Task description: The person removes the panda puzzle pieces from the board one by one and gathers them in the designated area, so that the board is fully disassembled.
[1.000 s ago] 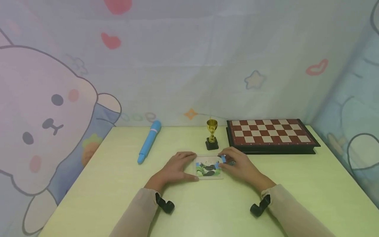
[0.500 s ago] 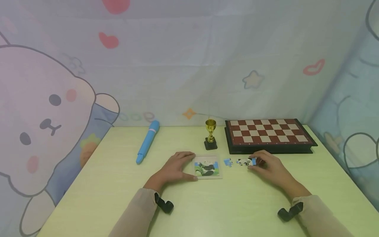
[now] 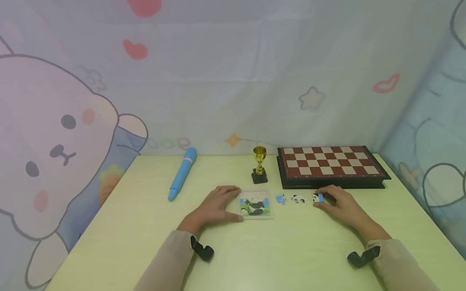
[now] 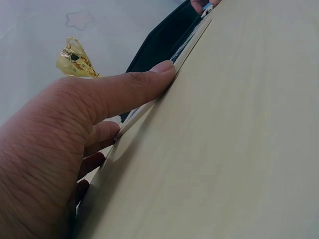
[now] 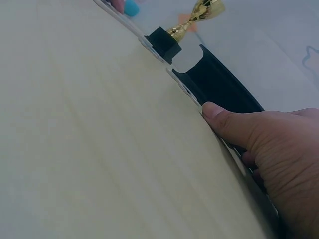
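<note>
Your left hand [image 3: 215, 206] lies flat on the counter [image 3: 145, 234] against the left edge of the puzzle tray [image 3: 255, 206] — fingers straight along its far edge, thumb along the near edge, just as half a second ago. The left wrist view shows the thumb laid along the tray's rim. The tray sits near the middle of the counter, in front of the trophy [image 3: 259, 165], with the panda picture partly filled.

Your right hand [image 3: 340, 204] has slid further right since the last frame. Fingertips and thumb now pinch a small blue-and-white puzzle piece [image 3: 318, 197] on the counter, just in front of the chessboard [image 3: 330, 165]. A second ago this hand was at the tray's right edge; it is now well apart from it.

Two more loose pieces lie in a row between the tray and your right hand — a blue piece [image 3: 280, 199] just beside the tray, then a black-and-white piece [image 3: 299, 198]. Half a second ago the black-and-white piece was at your fingertips; now it lies clear of them, on its own.

The trophy, the chessboard and the blue pen [image 3: 181, 174] at the far left have not moved. The two hands are well apart, each resting low on the counter.
</note>
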Motion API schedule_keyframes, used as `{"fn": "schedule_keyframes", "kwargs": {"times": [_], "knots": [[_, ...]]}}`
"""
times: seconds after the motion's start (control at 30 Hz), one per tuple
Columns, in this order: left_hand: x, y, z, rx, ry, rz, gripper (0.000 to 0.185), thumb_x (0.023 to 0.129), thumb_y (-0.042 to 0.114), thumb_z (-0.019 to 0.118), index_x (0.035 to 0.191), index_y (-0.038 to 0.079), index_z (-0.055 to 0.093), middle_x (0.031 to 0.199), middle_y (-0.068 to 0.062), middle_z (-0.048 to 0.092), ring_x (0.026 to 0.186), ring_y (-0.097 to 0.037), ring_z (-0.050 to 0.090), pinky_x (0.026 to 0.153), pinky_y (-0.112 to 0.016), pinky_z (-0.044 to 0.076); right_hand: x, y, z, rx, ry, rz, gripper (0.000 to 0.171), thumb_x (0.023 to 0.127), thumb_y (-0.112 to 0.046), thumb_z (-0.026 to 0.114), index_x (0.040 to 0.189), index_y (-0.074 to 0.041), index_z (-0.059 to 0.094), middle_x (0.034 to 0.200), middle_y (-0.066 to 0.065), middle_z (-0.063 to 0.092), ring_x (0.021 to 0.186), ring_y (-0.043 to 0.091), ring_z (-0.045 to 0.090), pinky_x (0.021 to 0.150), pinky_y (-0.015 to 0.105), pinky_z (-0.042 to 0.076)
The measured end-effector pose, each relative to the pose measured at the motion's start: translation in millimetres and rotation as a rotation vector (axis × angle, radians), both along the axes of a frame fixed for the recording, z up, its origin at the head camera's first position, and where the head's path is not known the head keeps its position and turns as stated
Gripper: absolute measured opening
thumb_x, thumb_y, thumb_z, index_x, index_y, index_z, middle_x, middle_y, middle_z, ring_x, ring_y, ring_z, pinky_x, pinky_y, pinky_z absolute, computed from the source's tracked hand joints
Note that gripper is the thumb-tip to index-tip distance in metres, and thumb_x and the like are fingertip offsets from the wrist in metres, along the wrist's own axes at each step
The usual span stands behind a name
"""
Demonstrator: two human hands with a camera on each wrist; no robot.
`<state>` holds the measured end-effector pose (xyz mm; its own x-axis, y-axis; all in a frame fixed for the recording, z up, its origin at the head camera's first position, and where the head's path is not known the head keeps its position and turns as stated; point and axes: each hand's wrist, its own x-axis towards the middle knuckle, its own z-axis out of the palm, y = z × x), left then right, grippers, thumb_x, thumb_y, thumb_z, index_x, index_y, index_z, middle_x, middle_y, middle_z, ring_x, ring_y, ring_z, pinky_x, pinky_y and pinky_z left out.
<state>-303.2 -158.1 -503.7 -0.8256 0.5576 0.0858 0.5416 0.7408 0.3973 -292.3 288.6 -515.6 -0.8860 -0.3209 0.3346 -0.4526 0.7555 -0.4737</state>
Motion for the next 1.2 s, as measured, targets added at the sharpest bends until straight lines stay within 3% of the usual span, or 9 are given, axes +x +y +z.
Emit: {"fn": "schedule_keyframes", "kwargs": {"times": [0.8, 1.2], "knots": [[0.7, 0, 3.0, 0.000, -0.004, 0.003, 0.099, 0.077, 0.074, 0.068, 0.156, 0.021, 0.041, 0.158, 0.006, 0.037, 0.146, -0.021, 0.029, 0.118, -0.048, 0.024, 2.5, -10, -0.3, -0.017, 0.004, 0.043, 0.033, 0.092, -0.028, 0.075, 0.120, -0.011, 0.070, 0.116, 0.010, 0.061, 0.101, 0.026, 0.050, 0.079, 0.043, 0.042], [0.5, 0, 0.6, 0.013, -0.001, -0.005, 0.099, 0.077, 0.075, 0.068, 0.155, 0.021, 0.041, 0.158, 0.006, 0.037, 0.145, -0.022, 0.030, 0.117, -0.049, 0.025, 3.3, -12, 0.1, -0.028, -0.007, 0.039, 0.034, 0.094, -0.030, 0.074, 0.121, -0.010, 0.069, 0.119, 0.013, 0.060, 0.109, 0.032, 0.052, 0.086, 0.051, 0.044]]}}
